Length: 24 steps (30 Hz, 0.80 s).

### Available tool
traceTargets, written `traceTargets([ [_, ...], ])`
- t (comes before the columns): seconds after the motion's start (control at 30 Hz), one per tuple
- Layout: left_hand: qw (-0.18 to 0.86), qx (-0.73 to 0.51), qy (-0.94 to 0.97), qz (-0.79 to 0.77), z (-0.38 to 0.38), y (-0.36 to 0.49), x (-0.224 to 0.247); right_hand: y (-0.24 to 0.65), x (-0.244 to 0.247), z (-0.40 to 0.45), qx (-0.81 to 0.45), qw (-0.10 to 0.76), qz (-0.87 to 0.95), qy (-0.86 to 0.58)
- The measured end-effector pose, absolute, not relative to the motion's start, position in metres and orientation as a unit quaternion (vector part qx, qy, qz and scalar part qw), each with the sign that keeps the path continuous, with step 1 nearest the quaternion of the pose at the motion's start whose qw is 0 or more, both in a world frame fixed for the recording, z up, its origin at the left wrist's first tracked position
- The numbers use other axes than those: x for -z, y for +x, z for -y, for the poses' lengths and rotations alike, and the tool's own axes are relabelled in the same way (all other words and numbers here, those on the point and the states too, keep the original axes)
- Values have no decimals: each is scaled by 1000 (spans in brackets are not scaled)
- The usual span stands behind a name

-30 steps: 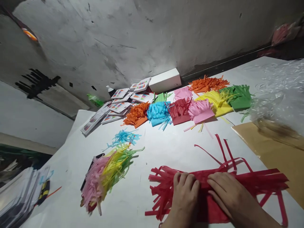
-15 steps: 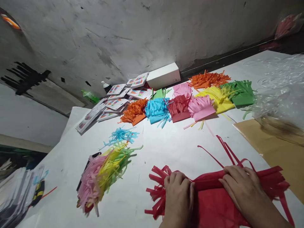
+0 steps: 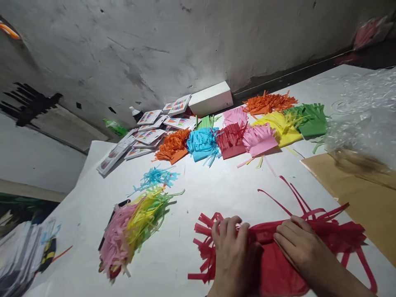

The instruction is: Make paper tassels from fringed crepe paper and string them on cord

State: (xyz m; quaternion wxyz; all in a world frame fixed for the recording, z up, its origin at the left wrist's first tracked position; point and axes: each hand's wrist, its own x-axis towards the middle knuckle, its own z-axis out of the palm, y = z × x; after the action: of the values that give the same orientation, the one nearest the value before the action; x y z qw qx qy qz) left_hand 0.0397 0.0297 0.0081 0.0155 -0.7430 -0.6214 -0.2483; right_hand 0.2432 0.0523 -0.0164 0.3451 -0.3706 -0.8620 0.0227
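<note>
Red tissue paper [image 3: 280, 268] with fringed ends lies on the white table near its front edge. My left hand [image 3: 230, 247] rests over the left part of its rolled upper edge, fingers bent and a little apart. On the same edge, further right, my right hand [image 3: 298, 243] has its fingers pressed together on the red paper. Fringes stick out to the left of my left hand and to the right of my right hand. Loose red strips [image 3: 297, 196] extend above the roll. The thumbs are mostly hidden.
Fringed paper bundles in several colours [image 3: 232, 140] line the back, beside stacked printed packets [image 3: 150, 136] and a white box [image 3: 210, 99]. Pink, yellow and green strips [image 3: 133, 231] lie at left. Brown paper [image 3: 355, 194] and clear plastic [image 3: 365, 128] are at right.
My right hand has moved slightly left along the roll. The fingers of my left hand have spread and lifted a little. The red fringe at the right has shifted and spread.
</note>
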Motion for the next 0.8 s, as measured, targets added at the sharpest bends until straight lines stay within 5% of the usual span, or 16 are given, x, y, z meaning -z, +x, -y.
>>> traceTargets([
  [0.3, 19, 252, -836, 488, -25, 39, 4, 239, 16, -48, 3, 323, 879, -351],
  [0.8, -43, 149, -759, 633, -26, 47, -14, 269, 13, -55, -15, 293, 806, -514],
])
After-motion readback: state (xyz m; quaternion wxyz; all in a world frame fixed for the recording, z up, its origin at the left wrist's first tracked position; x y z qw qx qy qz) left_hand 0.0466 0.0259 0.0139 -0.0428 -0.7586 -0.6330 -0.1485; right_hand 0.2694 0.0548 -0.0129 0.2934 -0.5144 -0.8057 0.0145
